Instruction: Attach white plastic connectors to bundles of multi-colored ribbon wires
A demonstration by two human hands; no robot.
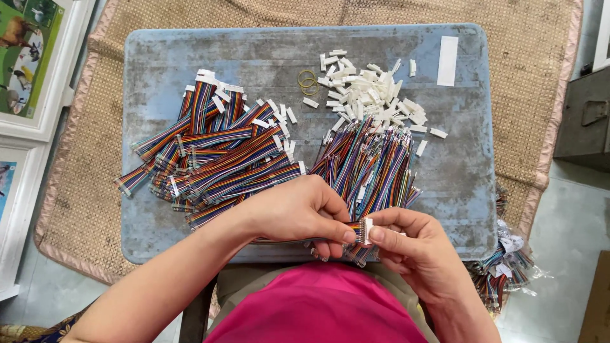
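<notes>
My left hand [304, 213] pinches the end of a multicoloured ribbon cable [358, 232] near the front edge of a blue-grey board [254, 60]. My right hand [416, 248] holds a small white plastic connector [368, 230] against that cable end. Both hands meet just above my lap. A loose heap of bare-ended ribbon cables [372, 165] lies right behind my hands. To the left is a pile of ribbon cables with white connectors fitted [216, 152]. A heap of loose white connectors [372, 92] sits at the back of the board.
Two yellow rubber bands [307, 80] lie beside the connector heap, and a white paper strip [447, 60] at the board's back right. A woven mat [534, 38] lies under the board. More cable bundles [505, 267] rest at my right on the floor. Framed pictures [28, 57] lean at left.
</notes>
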